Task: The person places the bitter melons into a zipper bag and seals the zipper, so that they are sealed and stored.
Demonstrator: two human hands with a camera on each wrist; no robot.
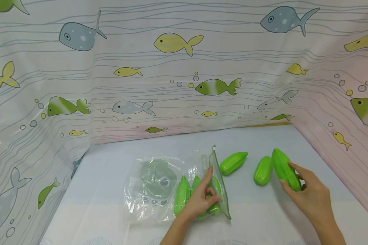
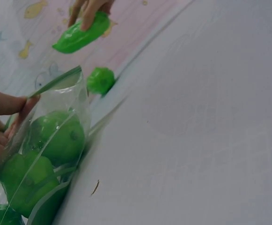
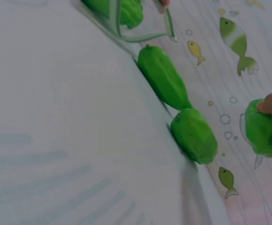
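Observation:
My right hand (image 1: 312, 192) grips a bright green gourd (image 1: 284, 167), ridged and pointed at one end, and holds it up over the right of the table. In the right wrist view the thumb lies along this gourd (image 3: 263, 130). With my left hand (image 1: 199, 199) I pinch the edge of a clear zip bag (image 1: 157, 177) near its mouth, thumb and a finger at the rim in the left wrist view. The bag lies flat with a green-grey print, its mouth parted toward the right. Several like gourds (image 1: 182, 195) are inside, partly hidden by my left hand.
Two more green gourds lie between bag and right hand: one (image 1: 233, 163) just past the bag's mouth, another (image 1: 263, 170) beside the held one. A pale cloth covers the table (image 1: 104, 170). Fish-printed curtain walls (image 1: 171, 64) stand behind and at both sides.

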